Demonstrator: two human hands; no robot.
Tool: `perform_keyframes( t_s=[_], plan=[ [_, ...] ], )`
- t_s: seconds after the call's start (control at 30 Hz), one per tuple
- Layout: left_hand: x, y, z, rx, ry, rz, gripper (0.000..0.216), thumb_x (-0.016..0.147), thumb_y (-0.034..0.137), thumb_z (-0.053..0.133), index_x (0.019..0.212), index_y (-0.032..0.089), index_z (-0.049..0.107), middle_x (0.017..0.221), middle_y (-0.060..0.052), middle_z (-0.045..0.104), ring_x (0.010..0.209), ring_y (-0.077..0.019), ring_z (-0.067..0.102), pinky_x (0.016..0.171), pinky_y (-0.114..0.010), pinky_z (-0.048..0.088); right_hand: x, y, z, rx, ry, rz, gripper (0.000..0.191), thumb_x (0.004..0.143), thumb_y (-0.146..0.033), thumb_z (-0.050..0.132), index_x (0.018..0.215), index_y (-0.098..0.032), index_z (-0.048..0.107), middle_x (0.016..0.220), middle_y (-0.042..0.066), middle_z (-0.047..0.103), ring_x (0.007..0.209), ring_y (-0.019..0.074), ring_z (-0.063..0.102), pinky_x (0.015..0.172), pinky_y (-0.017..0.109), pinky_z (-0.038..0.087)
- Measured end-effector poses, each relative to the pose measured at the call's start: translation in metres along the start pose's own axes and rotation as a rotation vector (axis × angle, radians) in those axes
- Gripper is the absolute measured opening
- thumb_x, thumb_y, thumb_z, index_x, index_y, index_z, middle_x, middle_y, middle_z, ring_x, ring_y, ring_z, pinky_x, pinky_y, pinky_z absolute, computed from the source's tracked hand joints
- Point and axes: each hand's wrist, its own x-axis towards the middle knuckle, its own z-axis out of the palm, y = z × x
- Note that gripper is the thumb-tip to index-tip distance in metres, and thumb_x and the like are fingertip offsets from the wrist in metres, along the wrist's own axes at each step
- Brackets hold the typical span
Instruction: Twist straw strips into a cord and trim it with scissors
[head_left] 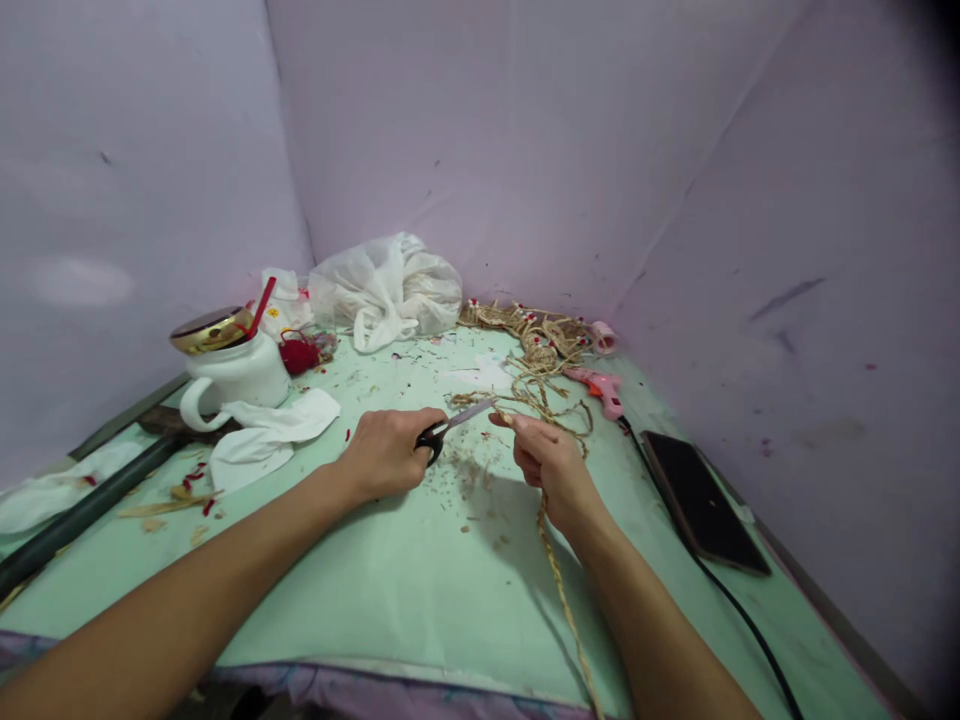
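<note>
My left hand [390, 452] is closed around the black handles of a pair of scissors [466, 413]. Their blades point right, with the tips close to the fingertips of my right hand [553, 462]. Between the thumb and fingers of that hand is pinched the end of a braided straw cord [553, 560]. From below the palm, the cord hangs down toward the table's front edge. Just beyond the right hand lie loose lengths of braided cord [547, 395]. Whether the blades touch the cord cannot be made out.
A pink glue gun [600, 390] and a dark phone [705, 500] lie at right, a black cable between. At the back are a white plastic bag [394, 290] and braided straw pieces [517, 325]. A white mug [240, 375], red yarn [298, 353] and white cloth [277, 435] sit left.
</note>
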Motion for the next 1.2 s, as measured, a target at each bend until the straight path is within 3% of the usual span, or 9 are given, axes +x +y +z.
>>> perform_keyframes(
  t_s=[0.1, 0.23, 0.3, 0.43, 0.7, 1.2],
  plan=[
    [-0.001, 0.001, -0.001, -0.004, 0.028, 0.017, 0.038, 0.066, 0.018, 0.045, 0.101, 0.030, 0.054, 0.082, 0.005, 0.066, 0.074, -0.0148, 0.059, 0.059, -0.023, 0.036, 0.000, 0.001, 0.001, -0.027, -0.009, -0.051, 0.038, 0.070, -0.040, 0.055, 0.092, -0.009, 0.062, 0.044, -0.009, 0.026, 0.040, 0.0057, 0.020, 0.041, 0.022, 0.013],
    [-0.001, -0.001, -0.001, 0.043, 0.040, 0.107, 0.044, 0.065, 0.018, 0.046, 0.106, 0.029, 0.052, 0.092, 0.003, 0.065, 0.084, -0.0166, 0.059, 0.066, -0.025, 0.038, 0.002, 0.003, 0.002, -0.028, -0.049, -0.088, 0.028, 0.068, -0.038, 0.058, 0.077, -0.012, 0.062, 0.057, -0.001, 0.049, 0.042, 0.0059, 0.033, 0.042, 0.023, 0.021],
    [-0.001, -0.004, -0.001, 0.093, 0.040, 0.154, 0.045, 0.065, 0.018, 0.046, 0.109, 0.027, 0.051, 0.091, 0.001, 0.065, 0.083, -0.0178, 0.059, 0.067, -0.026, 0.039, 0.003, 0.002, 0.001, 0.030, -0.041, -0.062, 0.025, 0.066, -0.036, 0.060, 0.076, -0.013, 0.062, 0.063, 0.000, 0.053, 0.042, 0.0053, 0.034, 0.041, 0.022, 0.021],
    [-0.001, -0.006, 0.000, 0.170, 0.051, 0.212, 0.047, 0.066, 0.019, 0.045, 0.112, 0.023, 0.049, 0.089, -0.002, 0.064, 0.080, -0.0194, 0.058, 0.067, -0.029, 0.040, 0.003, 0.000, -0.001, 0.187, -0.060, 0.026, 0.025, 0.065, -0.029, 0.061, 0.084, -0.014, 0.063, 0.063, -0.001, 0.050, 0.041, 0.0030, 0.029, 0.039, 0.020, 0.015],
    [-0.001, -0.006, 0.003, 0.245, 0.069, 0.215, 0.052, 0.069, 0.019, 0.044, 0.121, 0.023, 0.044, 0.086, -0.003, 0.063, 0.074, -0.0192, 0.059, 0.061, -0.029, 0.040, -0.002, -0.006, -0.002, 0.385, -0.191, 0.142, 0.020, 0.064, -0.026, 0.065, 0.080, -0.014, 0.060, 0.053, -0.006, 0.039, 0.038, 0.0007, 0.015, 0.038, 0.018, 0.005],
    [-0.002, -0.005, 0.002, 0.305, 0.036, 0.210, 0.052, 0.072, 0.017, 0.041, 0.124, 0.022, 0.042, 0.084, -0.004, 0.064, 0.069, -0.0179, 0.059, 0.056, -0.027, 0.039, -0.004, -0.005, -0.001, 0.322, -0.174, 0.043, 0.018, 0.068, -0.028, 0.061, 0.081, -0.015, 0.060, 0.055, -0.006, 0.037, 0.040, 0.0017, 0.014, 0.038, 0.019, 0.005]
  ],
)
